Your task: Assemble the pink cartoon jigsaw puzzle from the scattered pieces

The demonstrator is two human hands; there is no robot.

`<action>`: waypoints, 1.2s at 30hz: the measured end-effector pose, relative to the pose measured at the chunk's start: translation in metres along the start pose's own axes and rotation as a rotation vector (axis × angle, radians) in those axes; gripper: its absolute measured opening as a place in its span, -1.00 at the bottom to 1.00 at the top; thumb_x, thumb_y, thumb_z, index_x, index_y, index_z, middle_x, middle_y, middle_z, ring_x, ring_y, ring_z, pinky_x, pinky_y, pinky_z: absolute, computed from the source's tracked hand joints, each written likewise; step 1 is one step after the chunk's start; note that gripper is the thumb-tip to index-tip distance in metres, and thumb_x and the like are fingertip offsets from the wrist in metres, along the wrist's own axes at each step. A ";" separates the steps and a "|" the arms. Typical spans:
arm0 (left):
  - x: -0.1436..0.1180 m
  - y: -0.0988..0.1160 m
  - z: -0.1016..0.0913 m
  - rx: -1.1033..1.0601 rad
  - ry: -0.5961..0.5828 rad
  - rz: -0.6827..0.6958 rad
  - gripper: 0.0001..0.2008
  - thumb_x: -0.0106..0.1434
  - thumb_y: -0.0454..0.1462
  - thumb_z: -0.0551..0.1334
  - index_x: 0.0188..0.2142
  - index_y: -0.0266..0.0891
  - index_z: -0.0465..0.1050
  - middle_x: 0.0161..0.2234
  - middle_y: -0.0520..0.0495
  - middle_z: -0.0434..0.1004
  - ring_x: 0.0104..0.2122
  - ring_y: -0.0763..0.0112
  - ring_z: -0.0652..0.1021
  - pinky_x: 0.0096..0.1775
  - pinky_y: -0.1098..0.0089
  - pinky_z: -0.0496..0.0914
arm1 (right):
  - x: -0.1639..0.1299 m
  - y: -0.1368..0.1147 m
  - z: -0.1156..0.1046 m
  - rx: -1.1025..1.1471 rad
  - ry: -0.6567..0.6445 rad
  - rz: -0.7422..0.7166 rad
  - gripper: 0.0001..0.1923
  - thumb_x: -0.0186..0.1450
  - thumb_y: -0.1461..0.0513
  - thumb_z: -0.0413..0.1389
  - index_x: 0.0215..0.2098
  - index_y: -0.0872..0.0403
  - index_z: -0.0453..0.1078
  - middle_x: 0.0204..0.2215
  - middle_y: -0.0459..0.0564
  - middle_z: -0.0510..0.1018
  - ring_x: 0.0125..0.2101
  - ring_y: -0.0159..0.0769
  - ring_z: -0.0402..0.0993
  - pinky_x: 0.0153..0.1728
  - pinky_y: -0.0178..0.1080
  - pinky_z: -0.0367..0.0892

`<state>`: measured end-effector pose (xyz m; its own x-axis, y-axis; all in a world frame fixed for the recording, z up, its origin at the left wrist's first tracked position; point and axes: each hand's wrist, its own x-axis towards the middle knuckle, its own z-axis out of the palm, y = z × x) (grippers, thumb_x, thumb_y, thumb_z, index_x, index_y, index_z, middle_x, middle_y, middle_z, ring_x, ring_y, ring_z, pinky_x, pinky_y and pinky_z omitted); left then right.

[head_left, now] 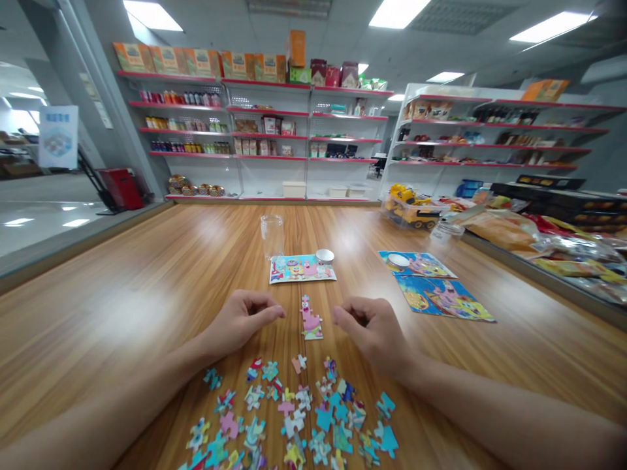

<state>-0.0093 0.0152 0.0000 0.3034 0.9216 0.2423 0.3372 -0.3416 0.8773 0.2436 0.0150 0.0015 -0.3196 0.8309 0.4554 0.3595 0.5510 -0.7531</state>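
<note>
Both my hands down beside the joined puzzle strip

Loose puzzle pieces (304, 418) lie scattered nearest me; my left hand (240, 323) and right hand (372, 329) rest with fingers loosely curled, gripping nothing, flanking the joined pink strip (311, 318); beyond it, the picture card (301, 269) and clear jar (272, 236).

- A shop — white shelves (274, 140) with red edges line the back wall, stocked with bottles, jars and boxes.
- Cartons (196, 62) stacked along the top.
- Packaged snacks (529, 235) heaped on a display at right — ceiling panel lights overhead.
</note>
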 end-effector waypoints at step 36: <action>-0.010 0.011 0.003 -0.067 0.063 -0.146 -0.59 0.20 0.00 0.27 -0.45 -0.35 0.56 -0.68 0.12 0.08 -0.66 0.56 0.08 -0.62 0.49 -0.09 | 0.004 0.009 -0.002 0.151 0.121 0.365 -0.64 0.19 0.07 0.07 -0.61 0.15 0.40 -0.71 -0.17 0.16 -0.64 -0.42 0.07 -0.60 -0.33 -0.04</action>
<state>-0.0059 0.0018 0.0056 0.1987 0.9709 0.1338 0.3128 -0.1923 0.9302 0.2474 0.0230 -0.0024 -0.0865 0.9777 0.1915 0.2947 0.2087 -0.9325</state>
